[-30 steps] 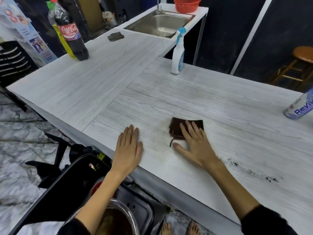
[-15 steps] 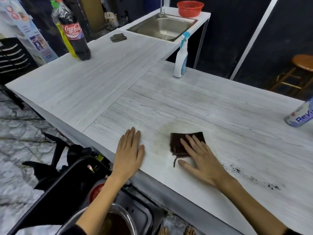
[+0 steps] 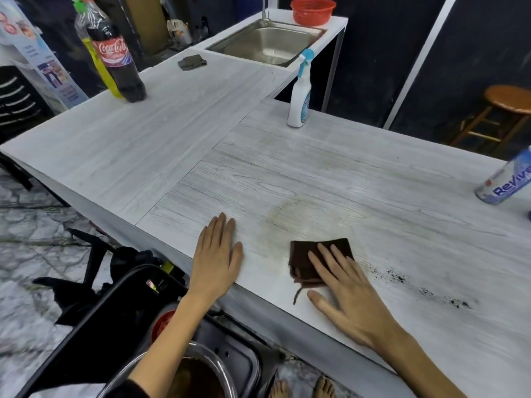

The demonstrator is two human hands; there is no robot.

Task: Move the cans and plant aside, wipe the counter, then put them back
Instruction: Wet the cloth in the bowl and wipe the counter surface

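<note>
Right hand [image 3: 349, 291] lay flat, fingers straight, pressing a folded dark brown cloth [image 3: 309, 261] onto the grey counter [image 3: 316, 173] near its front edge. Left hand [image 3: 217, 258] rested flat, palm down, holding nothing. One can [image 3: 507, 179] stood at far right

A cola bottle [image 3: 115, 53] is seen at ten o'clock, a grey rag [image 3: 192, 62] and a steel sink [image 3: 267, 43] at twelve, a red basket [image 3: 312, 11] beyond, and a wooden stool [image 3: 500, 116] at two o'clock.
</note>
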